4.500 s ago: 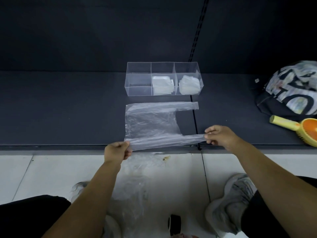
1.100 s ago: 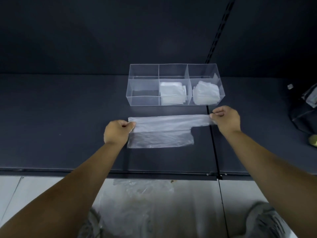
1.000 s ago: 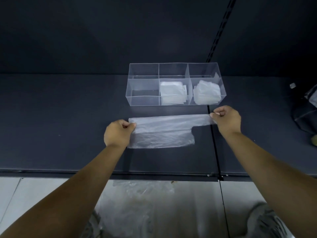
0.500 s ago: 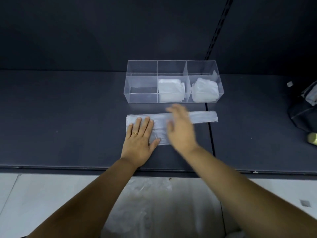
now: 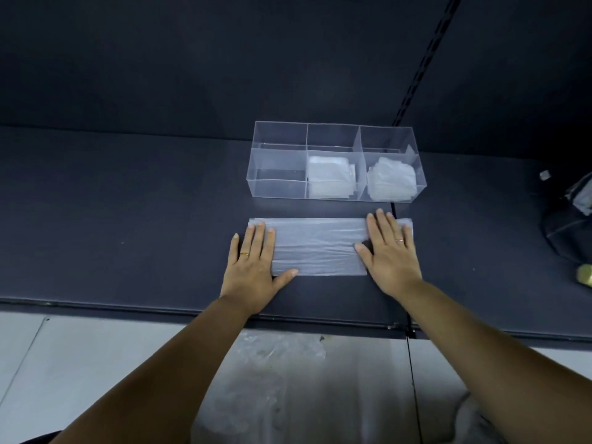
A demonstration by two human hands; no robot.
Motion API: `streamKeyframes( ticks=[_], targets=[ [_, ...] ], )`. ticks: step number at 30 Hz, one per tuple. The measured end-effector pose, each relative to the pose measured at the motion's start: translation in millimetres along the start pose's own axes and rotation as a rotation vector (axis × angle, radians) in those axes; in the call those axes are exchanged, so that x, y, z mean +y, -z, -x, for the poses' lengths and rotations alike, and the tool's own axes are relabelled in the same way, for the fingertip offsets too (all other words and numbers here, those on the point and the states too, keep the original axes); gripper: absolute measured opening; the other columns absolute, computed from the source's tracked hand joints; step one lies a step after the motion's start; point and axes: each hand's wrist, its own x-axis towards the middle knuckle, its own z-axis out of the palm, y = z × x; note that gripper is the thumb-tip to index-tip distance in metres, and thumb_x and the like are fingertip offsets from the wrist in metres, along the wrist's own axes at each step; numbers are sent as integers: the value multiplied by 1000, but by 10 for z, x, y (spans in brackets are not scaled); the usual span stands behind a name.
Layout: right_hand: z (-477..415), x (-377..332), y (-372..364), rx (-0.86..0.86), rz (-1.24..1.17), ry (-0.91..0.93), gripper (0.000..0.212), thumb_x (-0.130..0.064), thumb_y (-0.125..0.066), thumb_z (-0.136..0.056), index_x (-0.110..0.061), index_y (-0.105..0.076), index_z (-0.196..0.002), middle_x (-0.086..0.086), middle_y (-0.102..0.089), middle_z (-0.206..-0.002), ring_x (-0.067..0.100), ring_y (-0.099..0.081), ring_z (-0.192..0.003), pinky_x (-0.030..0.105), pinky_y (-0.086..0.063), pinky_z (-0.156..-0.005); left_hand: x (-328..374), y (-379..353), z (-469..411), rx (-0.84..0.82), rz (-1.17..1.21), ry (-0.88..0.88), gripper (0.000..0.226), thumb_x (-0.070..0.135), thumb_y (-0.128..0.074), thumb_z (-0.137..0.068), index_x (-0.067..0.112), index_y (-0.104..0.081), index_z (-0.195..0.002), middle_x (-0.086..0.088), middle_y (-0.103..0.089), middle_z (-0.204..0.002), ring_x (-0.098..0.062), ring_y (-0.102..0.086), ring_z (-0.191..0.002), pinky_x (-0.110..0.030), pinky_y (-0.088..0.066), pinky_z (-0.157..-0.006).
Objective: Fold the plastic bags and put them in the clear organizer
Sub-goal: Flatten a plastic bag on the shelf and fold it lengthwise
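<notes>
The clear organizer (image 5: 277,187) stands toward the back of the dark shelf (image 5: 128,219), right of its middle, with its long side parallel to the front edge and three compartments in a row. The middle compartment holds a square stack of folded bags (image 5: 330,177). The right one holds another folded stack (image 5: 390,182), a little looser and puffier. The plastic bag (image 5: 320,248) lies flat between the organizer and the shelf's front edge, just in front of the organizer and parallel to it. It is folded into a long, translucent, whitish band with fine creases running lengthwise. Its far half reaches further right than its near half, leaving a step at the right end. The left hand (image 5: 253,267) lies palm down on the bag's left end, fingers straight and close together, thumb spread along the near edge, gripping nothing; its little finger rests on the bare shelf. The right hand (image 5: 390,251) presses flat on the right end, fingers straight and pointing away, thumb stretched leftward onto the plastic, also gripping nothing. Each hand wears a ring. Below the front edge, loose clear plastic (image 5: 272,379) lies crumpled on the pale floor (image 5: 64,363). At the shelf's right edge sit a dark bag (image 5: 570,232) and part of a yellowish object (image 5: 584,275)
</notes>
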Motion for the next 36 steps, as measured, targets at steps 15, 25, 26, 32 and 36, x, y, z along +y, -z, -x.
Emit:
streamKeyframes(
  ticks=[15, 25, 26, 32, 36],
  targets=[
    [316, -200, 209, 54, -281, 82, 8, -13, -60, -91, -16, -63, -84, -2, -51, -101, 21, -49, -101, 28, -29, -84, 501, 127, 51, -11, 183, -208, 83, 60, -38, -93, 14, -2, -153, -1, 0, -162, -13, 4, -148, -30, 10, -118],
    [710, 39, 553, -97, -494, -24, 11, -28, -66, -87, -22, -60, -93, -5, -45, -113, 15, -47, -109, 31, -33, -103, 605, 149, 216, 75, 171, -252, 63, -1, -41, -93, 15, -23, -151, 1, -21, -159, -16, -19, -146, -25, -11, -116],
    [761, 10, 577, -47, -408, 6, 35, -39, -72, -80, -24, -57, -108, -6, -39, -126, 13, -38, -120, 31, -24, -108, 636, 160, 272, 82, 181, -255, 63, -2, -44, -91, 14, -27, -149, 0, -26, -157, -18, -23, -144, -27, -14, -115],
    [890, -462, 373, -7, -120, 383, 67, -39, -70, -78, -27, -43, -138, -11, -39, -143, 12, -29, -134, 29, -7, -113, 795, 254, 550, 129, 156, -267, 43, -2, -57, -82, 5, -59, -125, -9, -58, -131, -25, -55, -121, -36, -38, -105],
    [859, -447, 264, 94, -441, 148, 14, -12, -60, -90, -13, -71, -100, -1, -70, -103, 20, -62, -99, 28, -43, -88, 659, 283, 496, 128, 122, -246, 34, 6, -43, -91, 23, -58, -117, 6, -58, -127, -15, -52, -119, -30, -26, -106]
  ],
)
